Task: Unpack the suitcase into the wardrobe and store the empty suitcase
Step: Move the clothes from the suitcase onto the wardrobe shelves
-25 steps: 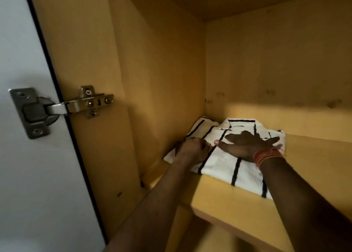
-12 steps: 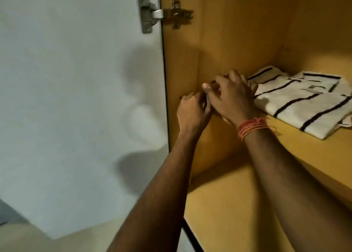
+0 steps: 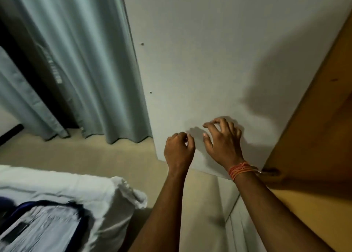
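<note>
Both of my hands hang in the air in front of the open white wardrobe door (image 3: 219, 51), holding nothing. My left hand (image 3: 179, 149) has its fingers curled in loosely. My right hand (image 3: 222, 141), with an orange thread band on the wrist, has its fingers loosely spread and bent. The yellow wooden wardrobe interior (image 3: 320, 118) shows at the right edge. At bottom left the open suitcase (image 3: 43, 227), dark-rimmed, lies on a white-sheeted bed (image 3: 99, 190) with folded light clothes inside. The striped shirt on the shelf is out of view.
Pale green curtains (image 3: 76, 61) hang at the left, down to the beige floor (image 3: 91, 152). A dark gap shows behind them. The floor strip between bed and wardrobe door is narrow.
My view has swung left and down, away from the shelf. Both hands have left the striped shirt and drawn back out of the wardrobe, empty.
</note>
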A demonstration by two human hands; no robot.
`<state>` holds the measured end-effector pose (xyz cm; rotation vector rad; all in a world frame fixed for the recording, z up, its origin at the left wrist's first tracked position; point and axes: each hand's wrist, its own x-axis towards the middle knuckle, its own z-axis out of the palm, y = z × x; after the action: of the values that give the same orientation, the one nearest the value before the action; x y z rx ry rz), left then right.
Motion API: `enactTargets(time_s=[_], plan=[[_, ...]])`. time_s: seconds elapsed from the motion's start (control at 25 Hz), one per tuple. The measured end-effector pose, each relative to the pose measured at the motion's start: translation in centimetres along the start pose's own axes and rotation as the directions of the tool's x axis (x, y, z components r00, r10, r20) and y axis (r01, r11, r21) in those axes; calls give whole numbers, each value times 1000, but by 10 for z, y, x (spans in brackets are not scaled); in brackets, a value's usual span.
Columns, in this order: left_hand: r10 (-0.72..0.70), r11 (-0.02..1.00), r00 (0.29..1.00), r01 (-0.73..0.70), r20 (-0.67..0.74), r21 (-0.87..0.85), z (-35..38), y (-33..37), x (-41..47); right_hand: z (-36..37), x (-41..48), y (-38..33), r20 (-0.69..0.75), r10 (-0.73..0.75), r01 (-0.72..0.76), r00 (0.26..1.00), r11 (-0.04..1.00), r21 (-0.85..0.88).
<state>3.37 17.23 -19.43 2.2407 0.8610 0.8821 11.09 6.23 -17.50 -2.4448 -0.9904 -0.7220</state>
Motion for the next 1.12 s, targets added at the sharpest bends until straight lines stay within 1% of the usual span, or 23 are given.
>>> enactTargets(time_s=[0.08, 0.16, 0.24, 0.28, 0.36, 0.44, 0.56, 0.64, 0.8, 0.84, 0.92, 1.04, 1.12], plan=[[-97, 994, 992, 101, -77, 46, -36, -52, 1, 29, -3, -42, 110, -25, 20, 994, 999, 44], [-169, 980, 976, 181, -139, 82, -75, -100, 0, 56, -7, -89, 227, -65, 42, 972, 994, 104], [-275, 950, 948, 294, -160, 105, -114, -152, -7, 83, -14, -134, 361, -112, 52, 926, 984, 173], [-342, 924, 924, 364, -172, 117, -131, -180, -16, 97, -20, -154, 437, -141, 57, 888, 978, 199], [-507, 832, 834, 539, -218, 130, -166, -242, -42, 127, -37, -199, 580, -222, 107, 783, 968, 226], [-644, 724, 724, 681, -248, 111, -197, -300, -76, 159, -58, -243, 678, -267, 134, 684, 961, 243], [-762, 582, 585, 807, -278, 102, -235, -363, -118, 194, -87, -309, 765, -305, 134, 568, 951, 279], [-795, 522, 514, 850, -323, 69, -259, -387, -134, 203, -98, -352, 795, -354, 155, 492, 935, 320], [-839, 384, 327, 922, -436, -48, -293, -431, -159, 227, -117, -448, 770, -564, 241, 299, 825, 511], [-840, 358, 290, 931, -459, -69, -297, -439, -164, 232, -122, -468, 768, -586, 242, 260, 809, 535], [-837, 324, 239, 942, -493, -93, -301, -454, -175, 242, -134, -501, 763, -617, 294, 192, 778, 556], [-865, 233, 144, 964, -481, -131, -311, -481, -184, 263, -152, -542, 714, -696, 390, 72, 679, 622], [-892, 165, 76, 973, -446, -164, -311, -497, -184, 279, -159, -562, 703, -711, 420, -5, 637, 647]])
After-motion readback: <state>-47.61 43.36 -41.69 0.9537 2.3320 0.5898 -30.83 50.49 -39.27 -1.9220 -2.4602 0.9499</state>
